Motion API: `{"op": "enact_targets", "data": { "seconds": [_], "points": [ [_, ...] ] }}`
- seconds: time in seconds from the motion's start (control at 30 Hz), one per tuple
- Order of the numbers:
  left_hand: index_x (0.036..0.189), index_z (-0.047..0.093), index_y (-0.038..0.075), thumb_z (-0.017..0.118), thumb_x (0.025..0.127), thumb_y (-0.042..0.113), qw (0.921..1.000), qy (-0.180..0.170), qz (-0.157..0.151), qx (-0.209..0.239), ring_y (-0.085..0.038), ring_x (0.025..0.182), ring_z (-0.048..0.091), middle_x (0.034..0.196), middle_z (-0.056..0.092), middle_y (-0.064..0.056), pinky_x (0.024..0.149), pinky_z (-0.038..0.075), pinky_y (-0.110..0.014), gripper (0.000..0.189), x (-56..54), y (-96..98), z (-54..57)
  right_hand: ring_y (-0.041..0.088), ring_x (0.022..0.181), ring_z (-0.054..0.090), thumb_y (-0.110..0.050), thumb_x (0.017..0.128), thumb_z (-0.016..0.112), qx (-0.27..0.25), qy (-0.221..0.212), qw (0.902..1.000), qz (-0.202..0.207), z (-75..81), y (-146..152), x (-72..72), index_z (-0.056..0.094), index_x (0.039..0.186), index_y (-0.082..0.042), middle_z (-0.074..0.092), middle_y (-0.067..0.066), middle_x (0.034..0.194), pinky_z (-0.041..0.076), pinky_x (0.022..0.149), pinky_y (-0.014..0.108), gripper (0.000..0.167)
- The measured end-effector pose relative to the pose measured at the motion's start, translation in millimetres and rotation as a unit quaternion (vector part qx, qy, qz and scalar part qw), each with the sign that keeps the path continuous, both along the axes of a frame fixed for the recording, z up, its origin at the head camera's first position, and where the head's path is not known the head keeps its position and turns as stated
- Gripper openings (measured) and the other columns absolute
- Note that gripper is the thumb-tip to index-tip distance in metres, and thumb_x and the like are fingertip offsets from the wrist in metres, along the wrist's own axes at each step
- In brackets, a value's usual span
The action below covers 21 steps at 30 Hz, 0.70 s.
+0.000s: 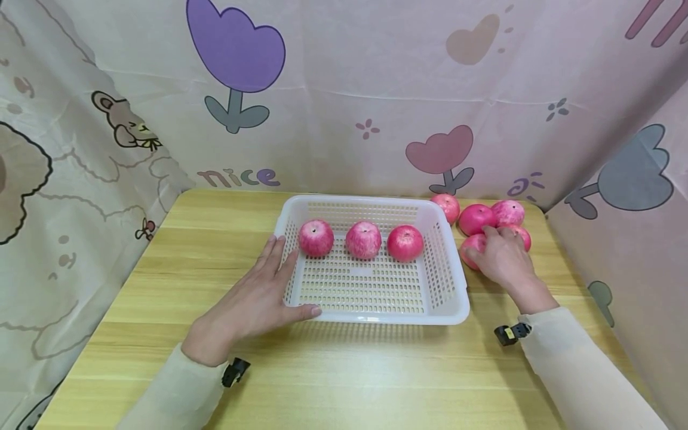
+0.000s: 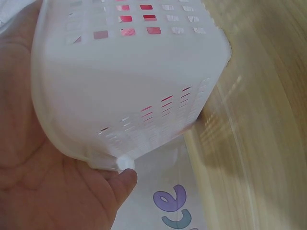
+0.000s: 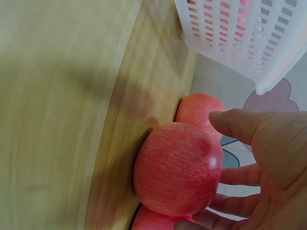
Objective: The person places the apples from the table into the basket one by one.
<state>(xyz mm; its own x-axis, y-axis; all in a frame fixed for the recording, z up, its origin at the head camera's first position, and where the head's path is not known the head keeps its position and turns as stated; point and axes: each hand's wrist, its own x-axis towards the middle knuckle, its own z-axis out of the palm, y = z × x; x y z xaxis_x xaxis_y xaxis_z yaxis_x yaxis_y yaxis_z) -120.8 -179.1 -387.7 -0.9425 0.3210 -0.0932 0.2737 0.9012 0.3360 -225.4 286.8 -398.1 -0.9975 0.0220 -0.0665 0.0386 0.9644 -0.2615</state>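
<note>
A white perforated plastic basket point(image 1: 361, 319) stands on the table with three red-pink apples in a row inside: the left apple point(image 1: 316, 238), the middle apple point(image 1: 363, 240) and the right apple point(image 1: 405, 243). My left hand point(image 1: 258, 298) rests on the basket's left side, fingers extended along it and thumb on the near rim. To the right of the basket, my right hand point(image 1: 505, 257) reaches over the nearest loose apple point(image 3: 177, 167). Its thumb stands off that apple's surface, while the other fingers lie behind it, seemingly touching.
Several more loose apples cluster at the table's back right, among them a dark pink apple point(image 1: 476, 220), a striped apple point(image 1: 507, 212) and an apple point(image 1: 445, 208) by the basket's far corner. A printed cloth point(image 1: 333, 119) hangs behind the wooden table point(image 1: 344, 382).
</note>
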Motion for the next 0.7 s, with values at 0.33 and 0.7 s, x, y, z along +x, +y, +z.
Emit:
{"op": "enact_targets", "data": {
  "seconds": [0.33,0.7],
  "points": [
    [0.168,0.017,0.003,0.054,0.078,0.095,1.0,0.001,-0.001,0.0,-0.037,0.164,-0.012,0.177,-0.008,-0.021,0.128,0.021,-0.062,0.134,0.0,0.5,-0.1,0.063,0.124,0.036,-0.039,0.096,0.067,0.001,0.003,1.0,-0.002,-3.5,-0.6,1.3,0.042,0.148,0.014,0.037,0.043,0.142,0.042,0.097,0.082,0.078],
    [0.168,0.018,0.003,0.053,0.078,0.096,1.0,0.003,-0.002,0.0,-0.037,0.164,-0.012,0.177,-0.008,-0.021,0.127,0.022,-0.062,0.134,-0.2,0.6,-0.6,0.063,0.118,0.038,-0.037,0.095,0.069,0.002,-0.005,1.0,-0.001,-5.2,-0.7,0.6,0.042,0.148,0.014,0.039,0.042,0.137,0.045,0.094,0.08,0.079]
  ]
}}
